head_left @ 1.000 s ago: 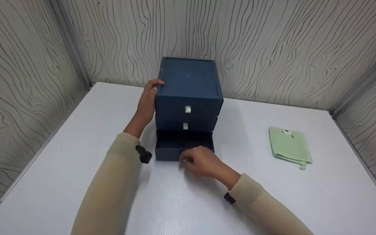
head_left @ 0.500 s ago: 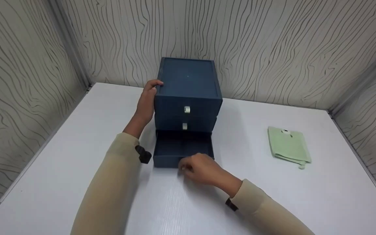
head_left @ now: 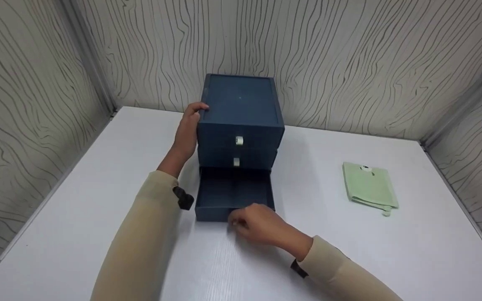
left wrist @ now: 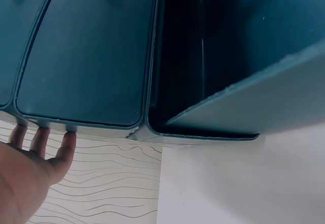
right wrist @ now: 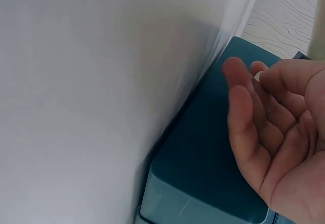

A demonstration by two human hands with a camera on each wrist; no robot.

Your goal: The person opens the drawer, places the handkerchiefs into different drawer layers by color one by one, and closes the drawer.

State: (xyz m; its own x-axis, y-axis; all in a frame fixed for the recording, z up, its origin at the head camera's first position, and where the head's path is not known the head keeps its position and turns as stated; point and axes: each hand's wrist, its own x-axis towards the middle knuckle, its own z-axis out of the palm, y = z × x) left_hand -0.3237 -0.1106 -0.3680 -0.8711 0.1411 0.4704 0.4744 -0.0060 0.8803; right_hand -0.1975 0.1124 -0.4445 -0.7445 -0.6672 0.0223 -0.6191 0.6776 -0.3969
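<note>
A dark blue drawer cabinet (head_left: pixel 241 102) stands upright on the table, three drawers high. Its bottom drawer (head_left: pixel 214 214) is pulled well out, and I see nothing lying in the visible part of it. My left hand (head_left: pixel 186 133) lies along the cabinet's left side, fingertips over the top edge; in the left wrist view its fingers (left wrist: pixel 65 150) touch the side wall. At the drawer front, my right hand (head_left: pixel 260 224) pinches a small pale pull tab (right wrist: pixel 258 75) between thumb and finger. The two upper drawers are closed, each with a pale pull tab (head_left: pixel 239 141).
A folded green cloth (head_left: pixel 370 186) with a small hanging loop lies on the white table (head_left: pixel 329 251), right of the cabinet. Wood-patterned panels (head_left: pixel 329 62) rise behind and at both sides.
The bottom drawer has slid further out toward me, with my right hand moving along on its tab. My left hand stays on the cabinet's side.
</note>
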